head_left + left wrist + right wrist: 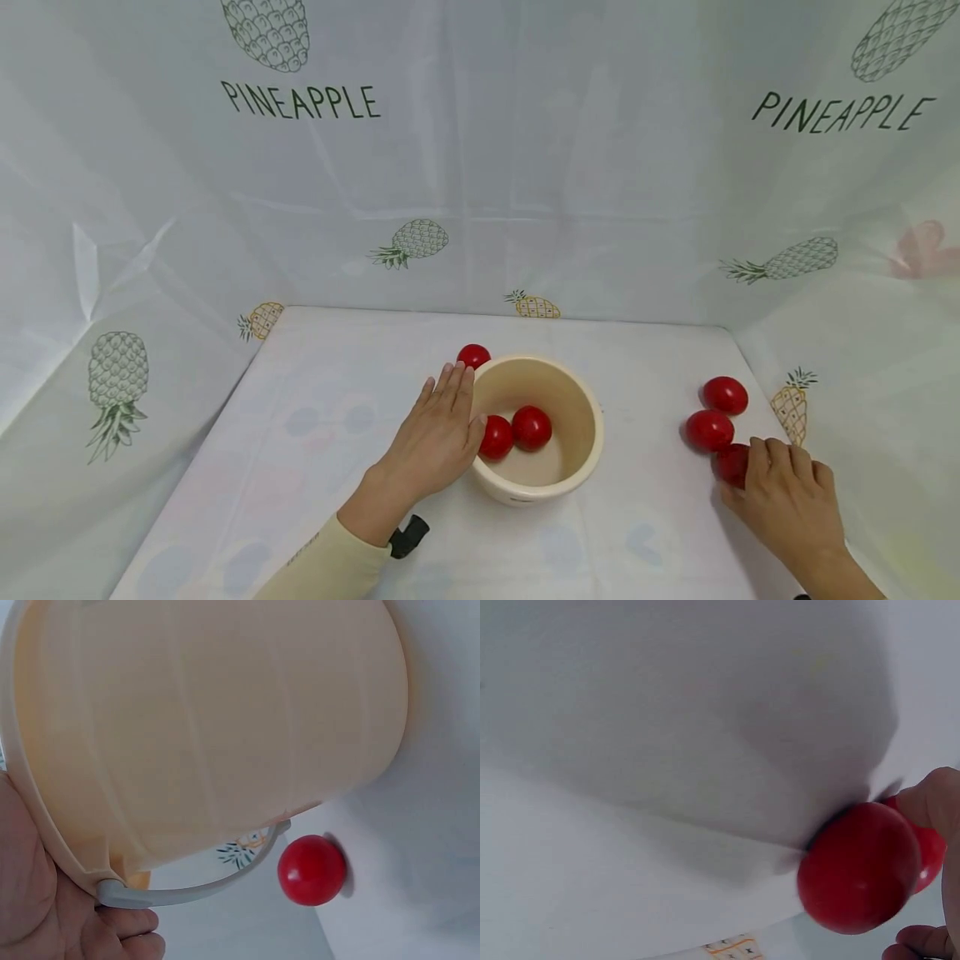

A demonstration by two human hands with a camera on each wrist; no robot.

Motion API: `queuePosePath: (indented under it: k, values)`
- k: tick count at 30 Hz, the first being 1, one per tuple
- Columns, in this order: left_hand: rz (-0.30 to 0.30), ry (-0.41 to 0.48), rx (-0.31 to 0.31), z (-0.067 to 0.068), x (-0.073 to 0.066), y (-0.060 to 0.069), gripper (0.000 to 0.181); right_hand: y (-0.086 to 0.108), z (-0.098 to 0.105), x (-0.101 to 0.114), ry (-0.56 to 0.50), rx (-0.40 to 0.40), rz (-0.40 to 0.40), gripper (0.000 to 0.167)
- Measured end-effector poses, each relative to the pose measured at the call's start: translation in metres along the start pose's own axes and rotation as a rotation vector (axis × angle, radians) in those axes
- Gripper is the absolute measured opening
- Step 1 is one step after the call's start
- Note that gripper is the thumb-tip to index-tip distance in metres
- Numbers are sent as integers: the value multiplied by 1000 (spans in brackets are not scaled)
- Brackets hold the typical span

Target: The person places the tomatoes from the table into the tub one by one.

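Note:
A cream bucket [592, 450] with a grey handle [187, 892] stands mid-table; two red balls [532, 428] lie inside it. My left hand [438, 437] rests against the bucket's left rim, its fingers stretched out away from me. Another red ball [473, 356] is on the table just beyond those fingertips, outside the bucket. At the right, my right hand [791, 496] curls its thumb and fingers round a red ball [732, 465] on the table. In the right wrist view that ball [859, 868] partly covers a second one [930, 859] behind it.
Two more red balls, a nearer one [709, 431] and a farther one [725, 395], lie just beyond the right hand. A white sheet with pineapple prints [570, 183] rises behind and beside the white-covered table [360, 367].

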State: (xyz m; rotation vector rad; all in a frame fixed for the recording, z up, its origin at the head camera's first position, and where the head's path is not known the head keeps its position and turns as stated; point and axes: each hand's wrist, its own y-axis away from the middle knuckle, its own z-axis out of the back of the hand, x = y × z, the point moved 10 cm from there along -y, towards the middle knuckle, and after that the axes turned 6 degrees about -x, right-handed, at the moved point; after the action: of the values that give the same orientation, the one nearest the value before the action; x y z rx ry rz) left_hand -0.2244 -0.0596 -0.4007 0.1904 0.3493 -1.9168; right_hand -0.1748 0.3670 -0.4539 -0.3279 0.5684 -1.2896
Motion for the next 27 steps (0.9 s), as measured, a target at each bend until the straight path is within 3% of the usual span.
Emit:
queuePosePath:
  k: [6, 14, 21, 27]
  values:
    - [-1, 9, -10, 0, 0, -1, 72, 6, -15, -11, 49, 72, -24, 82]
    - [-14, 8, -19, 0, -1, -1, 72, 4, -24, -20, 99, 169, -96, 86]
    - [-4, 16, -8, 0, -1, -1, 73, -13, 0, -23, 37, -5, -113, 68]
    - [-7, 4, -15, 0, -1, -1, 73, -32, 6, -16, 3, 14, -131, 66]
